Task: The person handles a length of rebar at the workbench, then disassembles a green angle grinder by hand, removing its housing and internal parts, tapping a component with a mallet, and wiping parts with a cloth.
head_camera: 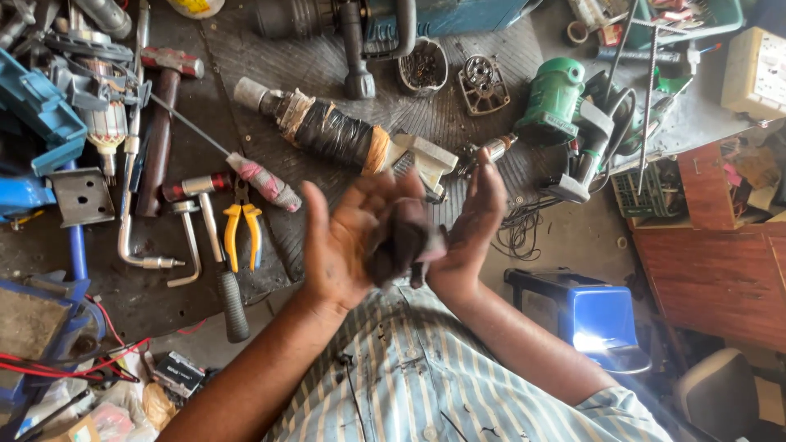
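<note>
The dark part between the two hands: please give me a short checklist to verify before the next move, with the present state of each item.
1. Dark part is held between both palms: ok, the left hand and right hand press on it from each side.
2. What kind of part it is: cannot tell, it is blurred.
3. Hands are apart from the bench tools: ok, they are raised above the taped motor body.
4. Yellow-handled pliers lie near the left hand: ok, on the mat, untouched.
5. Green power tool is unplugged: cannot tell, its cable runs out of clear sight.
</note>
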